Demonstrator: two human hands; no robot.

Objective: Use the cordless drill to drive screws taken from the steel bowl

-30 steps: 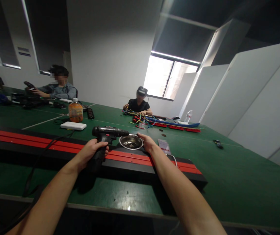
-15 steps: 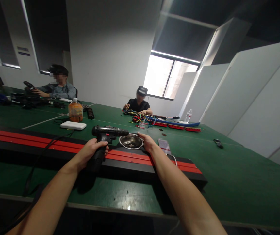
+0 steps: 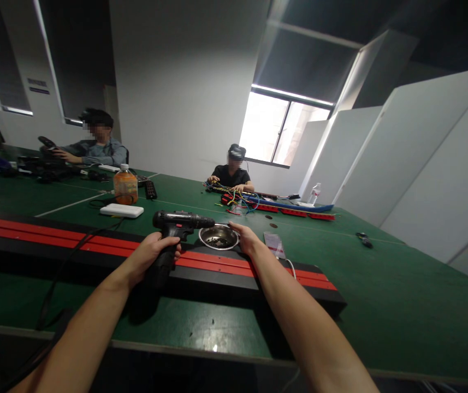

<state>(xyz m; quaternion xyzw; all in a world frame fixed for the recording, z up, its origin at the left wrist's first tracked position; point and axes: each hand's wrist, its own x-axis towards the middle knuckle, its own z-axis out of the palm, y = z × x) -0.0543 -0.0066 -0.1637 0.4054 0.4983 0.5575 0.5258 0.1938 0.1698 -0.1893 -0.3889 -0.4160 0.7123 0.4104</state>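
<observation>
Unmoved, left hand (image 3: 160, 250) grips pistol-shaped drill (image 3: 178, 220).

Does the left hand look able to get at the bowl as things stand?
Probably not freely: the left hand is wrapped round the drill, whose front end reaches toward the bowl.

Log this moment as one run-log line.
left hand: grips drill | right hand: at tip of bit, beside bowl | bowl: holds small dark pieces

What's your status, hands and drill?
Left hand gripping drill, bit end pointing right. Right hand at the bit end, beside the metal bowl. Bowl sits close below the drill's tip; black cable lies across the red-and-black beam.
</observation>
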